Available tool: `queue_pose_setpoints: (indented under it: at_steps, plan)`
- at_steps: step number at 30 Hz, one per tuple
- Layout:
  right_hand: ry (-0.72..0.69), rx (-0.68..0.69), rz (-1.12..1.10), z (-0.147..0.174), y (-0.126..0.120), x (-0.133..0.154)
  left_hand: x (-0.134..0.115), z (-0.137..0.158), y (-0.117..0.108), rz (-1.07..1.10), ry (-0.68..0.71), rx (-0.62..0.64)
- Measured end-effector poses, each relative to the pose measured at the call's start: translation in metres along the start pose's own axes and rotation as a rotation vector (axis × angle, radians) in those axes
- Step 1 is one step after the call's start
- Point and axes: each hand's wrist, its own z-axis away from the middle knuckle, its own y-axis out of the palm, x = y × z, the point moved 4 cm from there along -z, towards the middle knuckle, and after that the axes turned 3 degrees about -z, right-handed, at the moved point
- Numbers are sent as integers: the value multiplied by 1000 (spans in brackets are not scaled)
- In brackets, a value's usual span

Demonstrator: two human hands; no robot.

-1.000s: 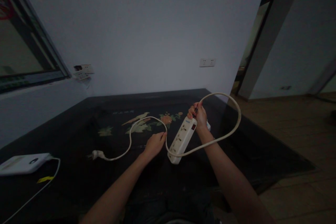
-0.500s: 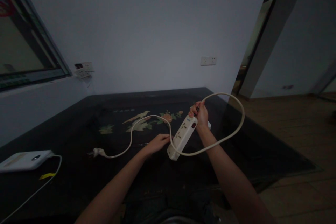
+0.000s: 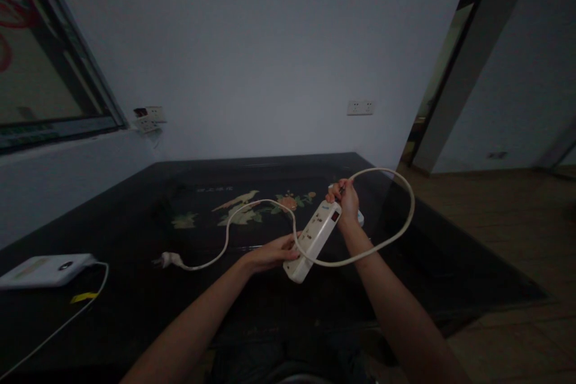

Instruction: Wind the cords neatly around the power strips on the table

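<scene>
A white power strip [image 3: 320, 229] with several sockets and a dark red switch is held at a slant above the dark table. My left hand [image 3: 275, 252] grips its lower end, thumb on the socket face and fingers underneath. Closed round the upper end, where the cord comes out, is my right hand [image 3: 345, 197]; part of that end is hidden by the fingers. The off-white cord [image 3: 410, 210] loops out to the right, crosses over the strip's lower part and runs left to its plug [image 3: 171, 260], which lies on the table.
On the left of the dark table [image 3: 252, 161] lies a white power bank-like device [image 3: 49, 270] with a cable and a yellow tag [image 3: 84, 297]. A small white object [image 3: 360, 218] shows behind my right wrist. Wall sockets [image 3: 360, 108] sit beyond the table.
My left hand has moved right onto the strip's lower end, its thumb now on the socket face. The strip and my right hand have shifted slightly down in view.
</scene>
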Motion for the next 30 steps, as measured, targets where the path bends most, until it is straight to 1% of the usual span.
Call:
queue_pose_setpoints:
  at_steps: [4, 9, 12, 16, 21, 26, 30]
  plan:
    - [-25, -47, 4, -4, -9, 0, 0, 1, 7, 82, 6, 4]
    - [-63, -46, 38, -6, -12, 1, 1, 0, 17, 178, 10, 21]
    - [-94, -36, 70, -6, -10, 2, -4, 1, 22, 166, 47, 6]
    - [-124, -10, 133, -7, -8, 3, -10, 2, 30, 130, 59, 21]
    - [-134, 24, 261, -9, -10, 8, -14, 1, 30, 75, 170, -85]
    - [-125, 65, 430, -10, -14, 11, -12, 0, 28, 87, 186, -65]
    - [-164, 77, 592, -9, -15, 15, -12, 0, 31, 89, 174, -63]
